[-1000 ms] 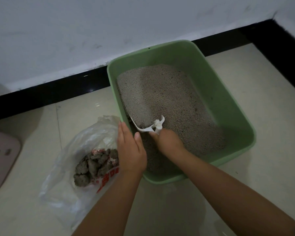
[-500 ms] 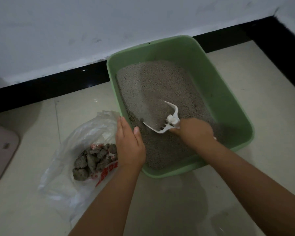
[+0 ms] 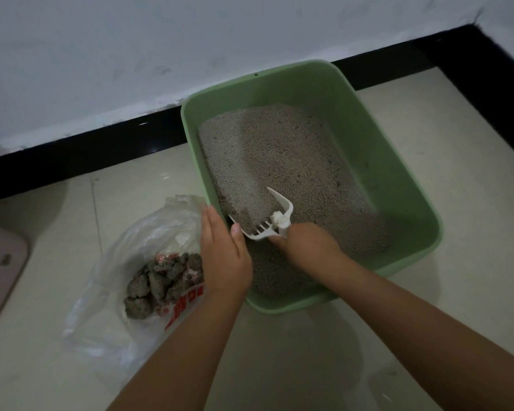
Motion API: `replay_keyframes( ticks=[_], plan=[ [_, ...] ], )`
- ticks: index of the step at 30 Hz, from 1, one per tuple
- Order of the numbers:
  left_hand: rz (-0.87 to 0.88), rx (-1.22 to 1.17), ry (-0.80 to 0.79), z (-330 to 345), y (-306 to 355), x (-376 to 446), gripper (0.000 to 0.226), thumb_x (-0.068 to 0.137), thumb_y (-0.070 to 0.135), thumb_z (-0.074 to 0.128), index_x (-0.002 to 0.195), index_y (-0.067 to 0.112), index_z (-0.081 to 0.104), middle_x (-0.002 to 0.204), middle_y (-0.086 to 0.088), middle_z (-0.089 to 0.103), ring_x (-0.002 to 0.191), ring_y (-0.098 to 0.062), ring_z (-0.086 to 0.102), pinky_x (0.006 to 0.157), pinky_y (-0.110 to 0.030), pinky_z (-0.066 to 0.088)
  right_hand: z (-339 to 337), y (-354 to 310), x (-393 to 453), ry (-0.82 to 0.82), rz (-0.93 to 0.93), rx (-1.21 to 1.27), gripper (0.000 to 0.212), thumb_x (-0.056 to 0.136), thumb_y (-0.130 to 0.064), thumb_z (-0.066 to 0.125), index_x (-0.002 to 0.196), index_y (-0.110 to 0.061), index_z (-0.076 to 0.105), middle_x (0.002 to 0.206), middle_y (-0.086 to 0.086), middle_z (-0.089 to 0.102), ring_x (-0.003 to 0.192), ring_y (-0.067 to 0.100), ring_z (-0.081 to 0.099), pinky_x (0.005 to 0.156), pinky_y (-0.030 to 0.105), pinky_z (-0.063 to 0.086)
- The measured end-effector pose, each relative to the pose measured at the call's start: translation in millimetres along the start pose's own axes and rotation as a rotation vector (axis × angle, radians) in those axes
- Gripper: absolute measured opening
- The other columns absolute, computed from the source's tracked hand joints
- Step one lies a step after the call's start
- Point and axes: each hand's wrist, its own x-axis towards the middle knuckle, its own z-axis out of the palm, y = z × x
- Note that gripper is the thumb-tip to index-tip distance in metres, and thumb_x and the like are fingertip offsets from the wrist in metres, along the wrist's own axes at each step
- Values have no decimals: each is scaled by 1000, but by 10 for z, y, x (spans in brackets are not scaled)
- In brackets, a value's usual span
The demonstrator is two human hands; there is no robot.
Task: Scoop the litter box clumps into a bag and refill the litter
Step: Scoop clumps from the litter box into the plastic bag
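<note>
A green litter box [image 3: 404, 185] sits on the tiled floor against the wall, holding grey litter [image 3: 279, 155] heaped toward its far left side. My right hand [image 3: 306, 244] grips a white slotted scoop [image 3: 275, 221] dug into the litter near the box's left wall. My left hand [image 3: 224, 253] rests flat on the box's near left rim, fingers together, over the edge of a clear plastic bag [image 3: 137, 247] with red print. Dark grey clumps [image 3: 158, 283] lie inside the bag, left of the box.
A black skirting strip [image 3: 86, 161] runs along the white wall behind the box and turns down the right side. A pinkish flat object [image 3: 0, 271] lies at the left edge. Pale floor tiles [image 3: 472, 203] surround the box.
My right hand has pulled the scoop back from mid-box toward the left wall, close to my left hand. The left hand and the bag have stayed put.
</note>
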Motion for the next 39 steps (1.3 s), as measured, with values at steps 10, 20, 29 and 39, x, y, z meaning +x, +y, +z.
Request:
replay_keyframes(
  ticks=[10,20,29,39],
  plan=[
    [-5,0,-3,11,-10,4,64,93,33,20,147,1,5,156,-13,4,146,-22,5,114,-23,5,168,-102,146,76,65,130,55,99,-43,27,116,0,57,110,21,64,102,32,60,78,33,45],
    [-9,14,11,5,-2,9,55,99,17,28,147,3,5,157,-11,4,145,-20,6,115,-25,7,230,-132,175,94,97,251,52,99,-42,31,119,-3,57,115,21,63,108,33,58,85,31,44],
    [-10,9,18,11,0,-2,55,100,18,28,148,4,5,157,-10,5,145,-20,5,116,-26,7,192,-91,94,122,104,227,52,98,-43,32,117,-1,57,116,20,63,108,32,58,85,33,45],
    [1,22,24,15,-3,4,55,99,16,29,147,2,6,156,-12,7,145,-21,7,115,-24,6,150,-221,361,168,141,370,52,97,-45,34,117,-2,57,116,20,62,107,33,58,84,32,45]
  ],
)
